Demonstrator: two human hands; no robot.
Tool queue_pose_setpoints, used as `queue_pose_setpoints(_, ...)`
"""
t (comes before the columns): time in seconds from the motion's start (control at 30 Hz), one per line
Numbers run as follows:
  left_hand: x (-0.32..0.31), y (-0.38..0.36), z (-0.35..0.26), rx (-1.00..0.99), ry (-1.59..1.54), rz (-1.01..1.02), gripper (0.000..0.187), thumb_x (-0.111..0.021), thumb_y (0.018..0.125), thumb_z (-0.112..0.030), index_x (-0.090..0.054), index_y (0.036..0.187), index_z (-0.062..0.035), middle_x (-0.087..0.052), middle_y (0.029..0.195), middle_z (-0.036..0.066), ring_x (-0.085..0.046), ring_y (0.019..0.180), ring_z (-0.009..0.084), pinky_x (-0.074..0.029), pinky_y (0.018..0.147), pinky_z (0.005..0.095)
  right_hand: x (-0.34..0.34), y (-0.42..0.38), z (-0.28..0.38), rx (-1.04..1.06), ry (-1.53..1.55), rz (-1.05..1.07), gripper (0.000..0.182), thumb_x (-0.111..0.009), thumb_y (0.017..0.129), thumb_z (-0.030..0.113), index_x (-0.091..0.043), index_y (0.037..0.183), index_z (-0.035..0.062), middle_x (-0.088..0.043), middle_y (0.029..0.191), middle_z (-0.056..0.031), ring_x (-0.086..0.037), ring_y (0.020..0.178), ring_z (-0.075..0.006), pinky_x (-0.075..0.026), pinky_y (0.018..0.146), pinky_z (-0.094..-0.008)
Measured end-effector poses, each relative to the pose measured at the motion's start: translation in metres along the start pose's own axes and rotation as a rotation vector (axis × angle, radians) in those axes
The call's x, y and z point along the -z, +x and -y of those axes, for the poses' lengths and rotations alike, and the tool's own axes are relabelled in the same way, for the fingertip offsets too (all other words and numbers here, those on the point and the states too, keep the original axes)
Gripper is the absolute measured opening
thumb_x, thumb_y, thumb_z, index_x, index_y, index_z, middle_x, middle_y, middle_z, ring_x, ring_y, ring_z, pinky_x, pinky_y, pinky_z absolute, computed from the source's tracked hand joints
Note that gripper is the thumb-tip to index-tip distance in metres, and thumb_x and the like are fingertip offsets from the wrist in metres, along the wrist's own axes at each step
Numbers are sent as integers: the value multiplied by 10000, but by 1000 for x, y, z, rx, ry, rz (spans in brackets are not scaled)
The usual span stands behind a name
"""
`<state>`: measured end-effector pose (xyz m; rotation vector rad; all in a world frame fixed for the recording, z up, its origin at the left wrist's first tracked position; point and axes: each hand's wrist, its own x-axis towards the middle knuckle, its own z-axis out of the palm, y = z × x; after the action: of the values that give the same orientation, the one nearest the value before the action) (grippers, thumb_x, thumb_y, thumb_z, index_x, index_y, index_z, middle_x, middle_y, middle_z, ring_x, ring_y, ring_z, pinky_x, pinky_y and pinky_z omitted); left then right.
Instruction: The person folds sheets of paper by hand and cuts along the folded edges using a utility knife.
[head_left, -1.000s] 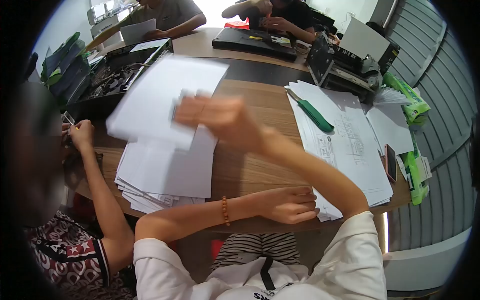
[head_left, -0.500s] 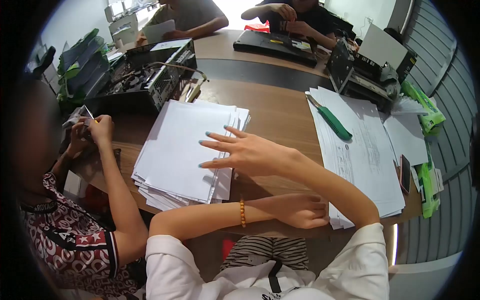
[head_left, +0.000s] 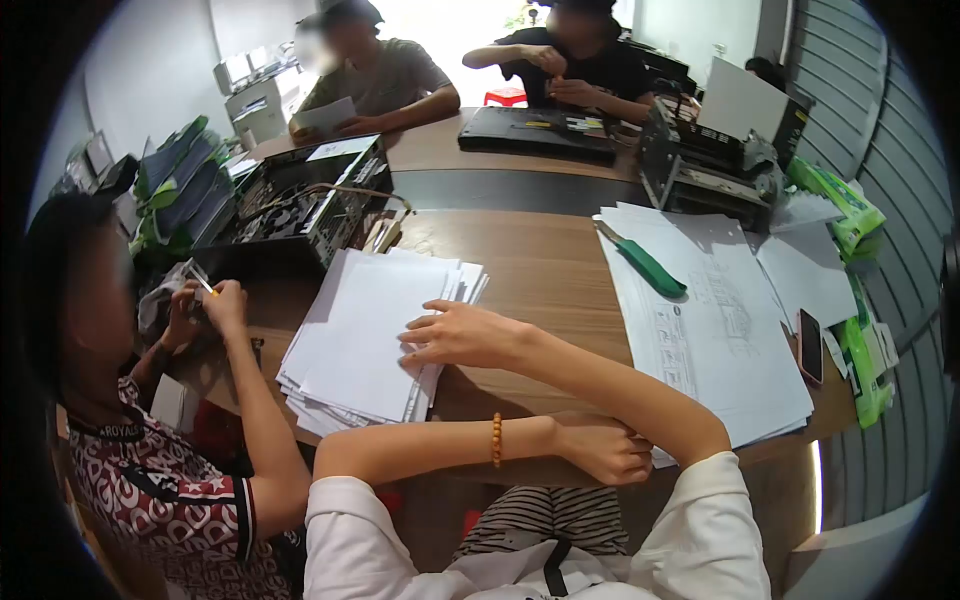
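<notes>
My arms cross over the table edge. My right hand [head_left: 465,335] reaches to the left and lies on the right side of a stack of white papers [head_left: 355,330], its fingers apart and slightly bent. My left hand [head_left: 605,450], with a beaded bracelet [head_left: 497,440] on its wrist, rests curled at the table's front edge under my right forearm. Just beyond it, printed sheets [head_left: 700,320] spread over the table, with a green-handled tool [head_left: 650,268] on top.
Opened computer cases [head_left: 290,205] stand at the left and right [head_left: 700,170]. A black laptop-like device [head_left: 535,135] lies at the far side. A phone [head_left: 810,345] is at the right edge. A co-worker [head_left: 150,440] at the left holds a small tool; two people sit opposite.
The view has tilted up, showing more of the people opposite. My right hand's fingers have bent and drawn closer together over the paper stack. My left hand remains curled.
</notes>
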<state>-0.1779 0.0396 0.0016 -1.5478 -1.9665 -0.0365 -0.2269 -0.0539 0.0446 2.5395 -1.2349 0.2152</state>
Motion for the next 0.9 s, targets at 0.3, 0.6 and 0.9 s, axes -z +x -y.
queue_pose_setpoints(0.3,16,13,32,-106,-36,-1,140,-554,758,-154,-525,820,-32,-493,708,20,-532,689,132,-439,587,238,36,-154,-48,-1174,-391,92,579,-622,819,311,-420,1301,62,-505,1193,-202,-511,1101,-318,-404,935,-424)
queue_pose_setpoints(0.6,12,-21,56,178,-119,-143,284,-640,730,-126,-595,981,-1,-595,812,70,-596,779,186,-493,684,293,22,-186,-25,-1355,-240,-90,492,-632,754,133,-474,1195,-18,-582,903,-181,-578,868,-308,-479,748,-398)
queue_pose_setpoints(0.9,19,-30,53,500,-223,-293,284,-567,646,84,-611,910,-10,-608,728,81,-585,665,202,-446,602,303,19,-162,-10,-1052,95,-307,516,-636,798,227,-459,1198,-47,-515,1126,-228,-534,1020,-360,-446,872,-393)
